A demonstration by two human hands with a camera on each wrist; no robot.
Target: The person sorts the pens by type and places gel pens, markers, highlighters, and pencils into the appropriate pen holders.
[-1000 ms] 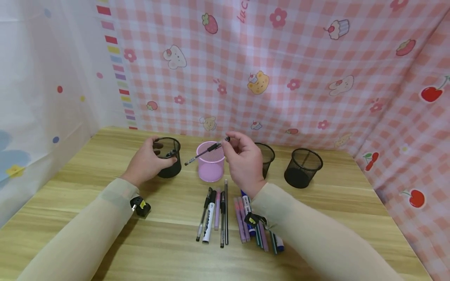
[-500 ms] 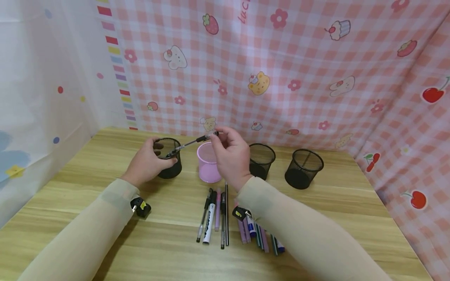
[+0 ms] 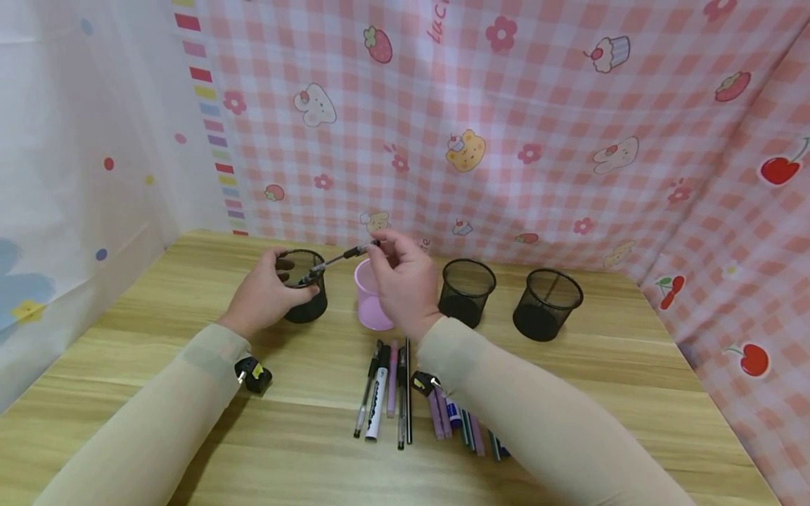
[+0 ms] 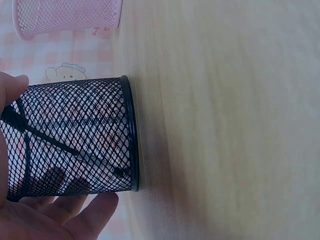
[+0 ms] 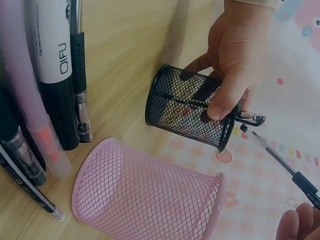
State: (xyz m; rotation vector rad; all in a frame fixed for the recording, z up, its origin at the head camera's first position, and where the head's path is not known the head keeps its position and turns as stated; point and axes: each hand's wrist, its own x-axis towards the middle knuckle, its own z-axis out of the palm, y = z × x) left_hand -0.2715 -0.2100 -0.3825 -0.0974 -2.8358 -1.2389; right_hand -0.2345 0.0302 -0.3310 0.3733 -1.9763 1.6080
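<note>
My left hand (image 3: pixel 261 294) grips the black mesh pen cup (image 3: pixel 310 309) at the far left of the row, thumb over its near side. One gel pen stands inside that cup, its capped end (image 5: pixel 251 118) poking past the rim in the right wrist view. Between thumb and fingers, my right hand (image 3: pixel 410 287) pinches another gel pen (image 3: pixel 351 252) with a black grip. This pen slants down to the left, its lower end right at the cup's mouth. The pink mesh cup (image 3: pixel 373 309) stands below my right hand, which partly covers it.
Two more black mesh cups, one (image 3: pixel 467 299) right of the pink cup and another (image 3: pixel 545 306) farther right, line the back of the wooden table (image 3: pixel 304 450). In front lie a white marker (image 3: pixel 377 393), several pens and pink highlighters (image 3: pixel 436 414), partly under my right forearm. Checked cloth hangs behind.
My right hand has moved left with the gel pen, from over the pink cup to the mouth of the left black cup. My left hand has stayed on that cup.
</note>
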